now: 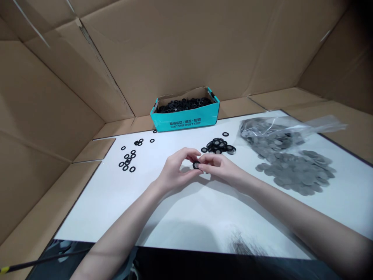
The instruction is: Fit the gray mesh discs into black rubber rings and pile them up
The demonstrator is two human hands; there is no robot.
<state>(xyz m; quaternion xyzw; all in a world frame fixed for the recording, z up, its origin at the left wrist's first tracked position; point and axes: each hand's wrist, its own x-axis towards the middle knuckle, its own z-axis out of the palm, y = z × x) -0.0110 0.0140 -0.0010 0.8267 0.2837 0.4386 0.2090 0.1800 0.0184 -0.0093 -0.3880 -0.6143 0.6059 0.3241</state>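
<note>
One ring [194, 163], a grey disc [197, 166] showing inside, was above the middle of the table [93, 210]; from afar I saw the left hand [180, 166] and right hand [218, 165] pinching it. Loose rings [128, 161] lay toward the left edge, the disc pile [305, 173] toward the right, the box [186, 121] at the far edge.

wht tbl [101, 194] w/ rings [128, 160], discs [303, 175], bag [271, 134], box [186, 121]

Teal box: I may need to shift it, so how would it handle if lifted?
The teal box may feel fairly weighty, given its many black rings. They could spill if tipped, since its top is open.
</note>
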